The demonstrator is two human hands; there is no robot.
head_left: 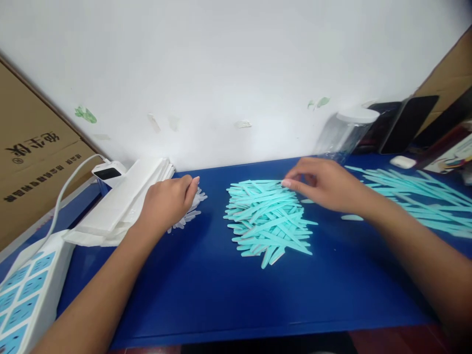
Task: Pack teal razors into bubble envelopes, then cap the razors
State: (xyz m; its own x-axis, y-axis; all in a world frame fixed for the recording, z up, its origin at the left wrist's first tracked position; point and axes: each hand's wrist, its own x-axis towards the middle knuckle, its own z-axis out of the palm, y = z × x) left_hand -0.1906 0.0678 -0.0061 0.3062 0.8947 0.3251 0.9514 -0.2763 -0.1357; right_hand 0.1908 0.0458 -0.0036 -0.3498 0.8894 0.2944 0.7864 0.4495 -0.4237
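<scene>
A heap of slim turquoise sticks [271,221] with tapered ends lies crisscrossed on the blue table [221,305]. At the heap's far right edge is my right hand [317,182], its thumb and forefinger pinched at the end of one stick. My left hand [167,201] is closed beside a small pile of clear plastic pieces [191,214], partly covering it. Whatever sits between the left fingertips, if anything, is hidden. More turquoise sticks [424,196] are spread at the right, partly behind my right forearm.
White paper packets [114,201] stand stacked at the left by a white device [108,172] with a cable. A power strip [33,285] is at the near left. Back right are a clear lidded jar [344,132] and a white case [403,162]. Cardboard [37,157] borders the left.
</scene>
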